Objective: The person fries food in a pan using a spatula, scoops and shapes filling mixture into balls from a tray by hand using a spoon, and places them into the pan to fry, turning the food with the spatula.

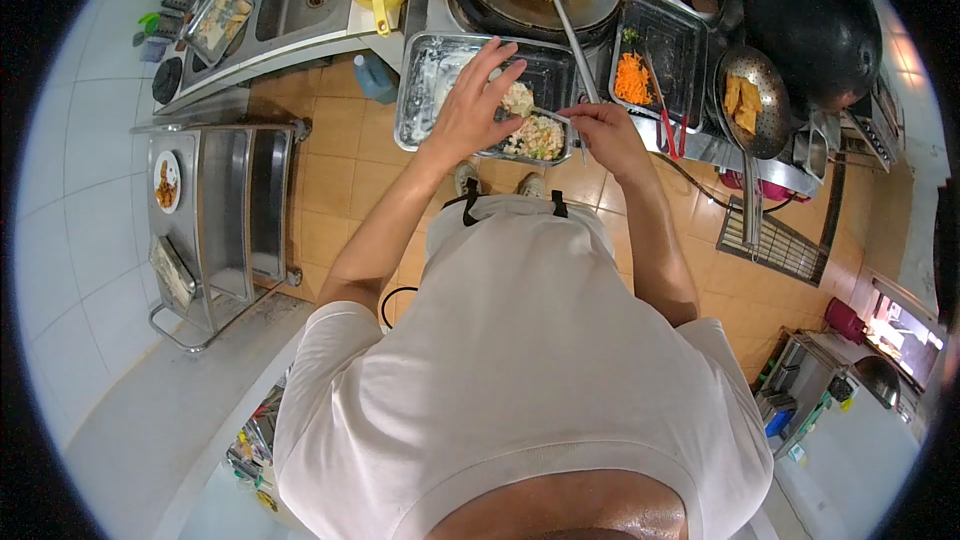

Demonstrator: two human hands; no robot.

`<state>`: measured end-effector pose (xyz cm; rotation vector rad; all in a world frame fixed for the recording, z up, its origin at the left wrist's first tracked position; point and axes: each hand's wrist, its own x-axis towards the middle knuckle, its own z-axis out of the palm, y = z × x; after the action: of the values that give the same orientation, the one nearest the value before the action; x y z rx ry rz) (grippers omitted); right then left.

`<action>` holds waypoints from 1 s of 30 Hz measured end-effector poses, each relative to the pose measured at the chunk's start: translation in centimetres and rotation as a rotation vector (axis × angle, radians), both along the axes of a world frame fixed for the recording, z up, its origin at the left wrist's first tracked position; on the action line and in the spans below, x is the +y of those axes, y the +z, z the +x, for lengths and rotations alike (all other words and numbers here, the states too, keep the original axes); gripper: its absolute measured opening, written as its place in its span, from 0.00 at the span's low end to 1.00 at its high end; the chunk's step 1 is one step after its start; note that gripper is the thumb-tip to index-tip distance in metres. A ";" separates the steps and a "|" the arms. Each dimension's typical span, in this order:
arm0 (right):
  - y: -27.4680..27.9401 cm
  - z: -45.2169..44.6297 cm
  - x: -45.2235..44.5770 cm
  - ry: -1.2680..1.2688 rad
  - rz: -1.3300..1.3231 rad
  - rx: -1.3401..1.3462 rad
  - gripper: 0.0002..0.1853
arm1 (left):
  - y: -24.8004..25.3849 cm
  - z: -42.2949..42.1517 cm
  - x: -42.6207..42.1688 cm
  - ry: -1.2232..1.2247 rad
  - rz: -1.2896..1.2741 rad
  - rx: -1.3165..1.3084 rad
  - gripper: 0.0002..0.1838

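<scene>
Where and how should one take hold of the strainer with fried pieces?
Probably by the long handle of the strainer, from the person's side with the nearer right hand: the handle juts toward them over the floor. The strainer carries fried pieces, so a firm, level grip seems wise.

Both arms forward, bare, elbows bent and set wide. Left forearm [385,225] slanting inward; left hand [472,105] back up, fingers parted and reaching forward, thumb pointing right. Right forearm [660,235] angled slightly inward; right hand [608,138] turned left, thumb and forefinger pinched, other fingers curled. Hands near, apart.
</scene>
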<state>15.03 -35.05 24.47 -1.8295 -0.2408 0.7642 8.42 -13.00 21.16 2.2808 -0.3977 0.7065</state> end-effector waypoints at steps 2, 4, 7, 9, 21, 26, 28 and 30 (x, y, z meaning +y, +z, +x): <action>-0.4 0.1 -0.1 0.007 0.003 -0.015 0.12 | 0.0 0.0 0.0 -0.006 0.004 -0.024 0.44; -0.4 0.2 -0.1 0.009 -0.020 -0.027 0.12 | 0.1 0.1 -0.1 -0.004 -0.096 0.007 0.44; -0.4 0.2 -0.1 0.010 -0.021 -0.037 0.12 | 0.3 0.0 -0.2 0.002 -0.148 0.038 0.42; -0.4 0.2 -0.1 0.014 -0.014 -0.043 0.12 | 0.4 0.0 -0.2 0.006 -0.143 0.046 0.42; 0.1 0.1 0.1 0.022 -0.054 0.006 0.12 | -1.6 -0.6 0.2 0.093 0.076 -0.130 0.49; 0.1 0.4 0.2 0.038 -0.053 -0.024 0.12 | -1.9 -0.1 0.6 0.112 0.106 -0.215 0.49; 0.9 0.3 0.3 0.027 -0.061 0.003 0.12 | -2.0 -0.2 0.6 0.104 0.108 -0.240 0.48; 1.1 0.3 0.4 0.020 -0.066 0.007 0.12 | -2.0 -0.2 0.6 0.101 0.104 -0.252 0.48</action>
<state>15.37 -34.68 25.57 -1.8893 -0.2320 0.8006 8.25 -12.43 19.21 2.3283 -0.4485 1.0531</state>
